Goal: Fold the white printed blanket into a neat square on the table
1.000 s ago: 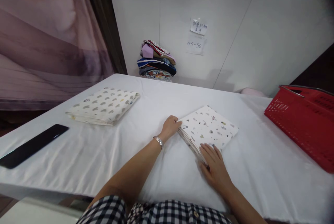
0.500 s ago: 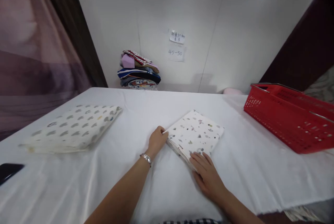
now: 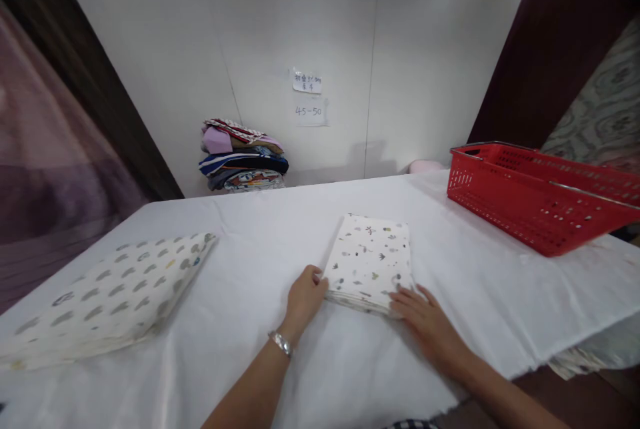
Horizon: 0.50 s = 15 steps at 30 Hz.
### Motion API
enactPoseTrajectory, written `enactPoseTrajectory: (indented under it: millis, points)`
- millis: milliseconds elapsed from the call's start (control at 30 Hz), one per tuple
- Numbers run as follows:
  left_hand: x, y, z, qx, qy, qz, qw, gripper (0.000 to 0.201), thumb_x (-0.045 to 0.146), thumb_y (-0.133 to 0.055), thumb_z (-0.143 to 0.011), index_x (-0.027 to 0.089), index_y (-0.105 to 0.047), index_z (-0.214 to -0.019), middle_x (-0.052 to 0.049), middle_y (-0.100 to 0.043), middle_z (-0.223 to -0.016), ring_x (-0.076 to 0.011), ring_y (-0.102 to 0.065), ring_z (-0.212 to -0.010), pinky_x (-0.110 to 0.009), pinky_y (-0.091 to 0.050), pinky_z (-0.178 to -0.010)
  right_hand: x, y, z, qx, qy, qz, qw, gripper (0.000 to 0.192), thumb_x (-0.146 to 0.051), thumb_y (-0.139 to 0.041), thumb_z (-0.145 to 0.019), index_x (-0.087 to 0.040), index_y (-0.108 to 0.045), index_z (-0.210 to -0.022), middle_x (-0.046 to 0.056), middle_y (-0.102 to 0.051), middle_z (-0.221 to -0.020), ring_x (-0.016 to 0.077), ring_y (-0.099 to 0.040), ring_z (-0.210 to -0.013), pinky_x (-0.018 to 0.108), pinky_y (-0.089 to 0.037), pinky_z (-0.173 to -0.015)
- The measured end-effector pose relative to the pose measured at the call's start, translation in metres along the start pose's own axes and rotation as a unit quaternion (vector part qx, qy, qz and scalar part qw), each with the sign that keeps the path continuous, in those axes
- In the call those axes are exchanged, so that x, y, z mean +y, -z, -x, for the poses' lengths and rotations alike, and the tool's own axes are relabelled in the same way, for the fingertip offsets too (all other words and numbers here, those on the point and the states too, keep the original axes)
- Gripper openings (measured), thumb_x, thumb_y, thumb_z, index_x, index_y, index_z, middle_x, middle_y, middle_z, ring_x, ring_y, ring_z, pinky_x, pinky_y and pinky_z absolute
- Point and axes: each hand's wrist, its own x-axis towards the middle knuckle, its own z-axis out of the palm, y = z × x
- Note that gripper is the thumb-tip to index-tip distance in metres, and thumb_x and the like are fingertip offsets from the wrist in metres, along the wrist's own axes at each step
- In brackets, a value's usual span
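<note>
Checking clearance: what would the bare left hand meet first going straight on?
The folded white rectangular cloth with small printed motifs, whose near-left corner the left hand touches. Whether it would slide over or underneath is unclear.

Right hand (image 3: pixel 433 325) hides near-right corner of folded cloth (image 3: pixel 371 255); basket (image 3: pixel 505 192) cropped right.

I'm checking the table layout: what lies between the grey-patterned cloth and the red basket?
In the head view, a second folded cloth lies there on the white tablecloth, the left hand and right hand touching its near corners.
</note>
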Motion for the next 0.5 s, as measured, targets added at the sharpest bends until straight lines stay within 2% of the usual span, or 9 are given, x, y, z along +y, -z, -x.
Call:
enactPoseTrajectory:
  millis: [100,233,367,500]
  points:
    - [0.012,-0.012,0.019,-0.06,-0.028,-0.007,0.998,0.016,0.028,-0.052,-0.079,0.022,-0.054,-0.094,0.002,-0.06,-0.072,-0.014,-0.055,-0.065,-0.025,-0.035,-0.058,0.025,0.014,0.023,-0.01,-0.056,0.02,0.998,0.045,-0.009,-0.041,-0.086,-0.03,-0.054,-0.124,0.002,-0.058,-0.128,0.0215,-0.048,-0.123,0.052,-0.037,-0.102]
    - [0.021,-0.015,0.027,-0.076,-0.016,0.0,0.997,0.014,0.028,-0.052,-0.078,0.022,-0.053,-0.091,0.002,-0.058,-0.07,-0.0142,-0.055,-0.064,-0.025,-0.034,-0.056,0.026,0.021,0.032,-0.001,-0.091,0.004,0.996,0.041,-0.018,-0.044,-0.087,-0.027,-0.052,-0.127,0.004,-0.055,-0.131,0.0228,-0.045,-0.126,0.047,-0.045,-0.098]
    - [0.019,-0.01,0.026,-0.074,-0.005,0.022,0.997,0.015,0.031,-0.053,-0.079,0.021,-0.051,-0.089,0.002,-0.059,-0.071,-0.0144,-0.055,-0.065,-0.025,-0.035,-0.058,0.014,0.022,0.018,0.023,-0.093,-0.007,0.995,0.04,-0.024,-0.048,-0.088,-0.029,-0.052,-0.127,0.002,-0.055,-0.131,0.0232,-0.047,-0.125,0.049,-0.044,-0.099]
    - [0.017,-0.009,0.032,-0.065,0.002,0.033,0.997,0.018,0.04,-0.05,-0.082,0.021,-0.049,-0.083,0.001,-0.059,-0.072,-0.0141,-0.054,-0.065,-0.025,-0.036,-0.057,0.01,0.027,-0.011,0.037,-0.076,-0.049,0.995,0.036,-0.029,-0.047,-0.09,-0.028,-0.052,-0.126,0.004,-0.053,-0.132,0.0219,-0.044,-0.127,0.048,-0.043,-0.1]
